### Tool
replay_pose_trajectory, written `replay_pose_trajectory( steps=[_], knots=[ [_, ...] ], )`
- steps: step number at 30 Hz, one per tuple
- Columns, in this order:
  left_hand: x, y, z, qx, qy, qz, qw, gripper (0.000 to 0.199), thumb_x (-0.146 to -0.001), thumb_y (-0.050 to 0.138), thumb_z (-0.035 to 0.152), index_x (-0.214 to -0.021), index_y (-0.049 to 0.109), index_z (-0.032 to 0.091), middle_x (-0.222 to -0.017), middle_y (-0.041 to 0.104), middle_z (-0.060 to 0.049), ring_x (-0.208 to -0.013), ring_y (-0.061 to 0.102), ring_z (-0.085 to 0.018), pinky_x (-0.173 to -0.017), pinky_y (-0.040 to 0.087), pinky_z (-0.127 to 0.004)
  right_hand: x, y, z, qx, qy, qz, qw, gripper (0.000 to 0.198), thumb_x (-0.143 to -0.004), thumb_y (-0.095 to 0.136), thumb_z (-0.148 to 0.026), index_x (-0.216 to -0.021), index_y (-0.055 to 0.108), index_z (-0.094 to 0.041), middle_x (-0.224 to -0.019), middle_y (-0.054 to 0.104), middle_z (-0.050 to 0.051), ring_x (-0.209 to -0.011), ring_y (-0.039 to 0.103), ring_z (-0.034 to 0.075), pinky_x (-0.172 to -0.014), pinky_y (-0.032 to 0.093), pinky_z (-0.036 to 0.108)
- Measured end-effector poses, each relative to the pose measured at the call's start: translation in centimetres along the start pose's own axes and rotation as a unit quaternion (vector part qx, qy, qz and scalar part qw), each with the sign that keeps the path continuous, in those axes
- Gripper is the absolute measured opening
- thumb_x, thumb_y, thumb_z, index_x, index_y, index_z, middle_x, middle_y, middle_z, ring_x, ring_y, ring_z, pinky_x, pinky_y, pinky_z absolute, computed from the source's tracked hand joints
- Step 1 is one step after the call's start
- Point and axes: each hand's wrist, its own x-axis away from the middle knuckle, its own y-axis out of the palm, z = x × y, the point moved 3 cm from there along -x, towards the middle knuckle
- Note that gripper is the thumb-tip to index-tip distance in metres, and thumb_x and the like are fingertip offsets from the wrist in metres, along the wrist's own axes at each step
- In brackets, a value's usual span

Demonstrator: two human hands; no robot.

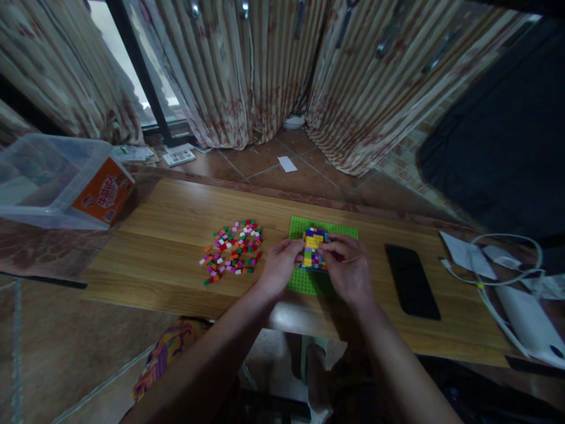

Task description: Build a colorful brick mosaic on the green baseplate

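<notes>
A rectangular build of small toy bricks point(314, 241), yellow in the middle with purple, blue, orange and green bricks around, sits over a green studded baseplate point(309, 285). My left hand point(281, 263) holds the build's left edge between thumb and fingers. At its right side is my right hand point(349, 268), its fingers pinched together over the bricks; whatever lies between the fingertips is hidden. Left of my left hand, loose small bricks point(232, 250) in pink, red, orange, green and white lie scattered on the wooden table point(176, 215).
A black phone point(412, 281) lies right of the baseplate. Beyond it are a white cable point(498, 321) and a white device point(529, 324). A clear plastic bin point(57, 176) with an orange label stands beyond the table's left end. Curtains point(247, 70) hang behind.
</notes>
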Motion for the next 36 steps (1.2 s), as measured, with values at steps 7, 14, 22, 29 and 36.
replay_pose_trajectory(
  steps=[7, 14, 22, 29, 36],
  knots=[
    [-0.1, -0.1, -0.3, -0.018, 0.005, 0.003, 1.000, 0.023, -0.067, 0.070, 0.037, -0.074, 0.070, 0.015, -0.073, 0.066, -0.002, -0.064, 0.056, -0.011, -0.061, 0.041, -0.022, 0.0, -0.6, 0.0, -0.034, 0.011, 0.000, 0.999, 0.015, -0.082, 0.064, -0.033, -0.083, 0.076, -0.025, -0.104, 0.070, 0.007, -0.101, 0.061, 0.024, -0.093, 0.046, 0.044],
    [0.1, -0.3, -0.2, -0.079, 0.032, 0.000, 0.996, 0.026, -0.076, 0.065, 0.041, -0.080, 0.072, 0.016, -0.079, 0.068, -0.004, -0.068, 0.058, -0.013, -0.064, 0.042, -0.023, -0.7, -1.5, 1.4, -0.112, 0.106, 0.050, 0.987, 0.026, -0.085, 0.057, -0.040, -0.091, 0.072, -0.020, -0.095, 0.072, 0.007, -0.090, 0.065, 0.022, -0.084, 0.051, 0.040],
    [1.3, 0.4, 0.2, -0.287, 0.191, -0.019, 0.938, 0.030, -0.086, 0.055, 0.038, -0.107, 0.068, 0.021, -0.114, 0.067, -0.010, -0.112, 0.059, -0.024, -0.102, 0.039, -0.036, -0.6, 0.1, 0.7, 0.030, 0.049, 0.019, 0.998, 0.040, -0.087, 0.054, -0.047, -0.111, 0.066, -0.018, -0.116, 0.064, 0.014, -0.113, 0.054, 0.029, -0.101, 0.038, 0.051],
    [2.4, 1.5, -0.2, -0.438, 0.218, -0.044, 0.871, 0.053, -0.092, 0.043, 0.041, -0.134, 0.050, 0.009, -0.139, 0.051, -0.022, -0.132, 0.044, -0.031, -0.113, 0.030, -0.046, -0.6, 1.2, 1.3, 0.056, 0.089, -0.003, 0.994, 0.059, -0.080, 0.060, -0.057, -0.118, 0.062, -0.012, -0.119, 0.061, 0.019, -0.116, 0.052, 0.032, -0.100, 0.038, 0.051],
    [2.8, 1.6, -1.4, -0.498, 0.253, -0.038, 0.829, 0.063, -0.092, 0.041, 0.047, -0.140, 0.041, 0.006, -0.144, 0.045, -0.025, -0.136, 0.039, -0.035, -0.113, 0.029, -0.051, -0.9, 1.4, 2.3, 0.038, 0.084, 0.004, 0.996, 0.055, -0.075, 0.063, -0.061, -0.107, 0.067, -0.017, -0.107, 0.065, 0.015, -0.103, 0.058, 0.032, -0.092, 0.043, 0.053]
  ],
)
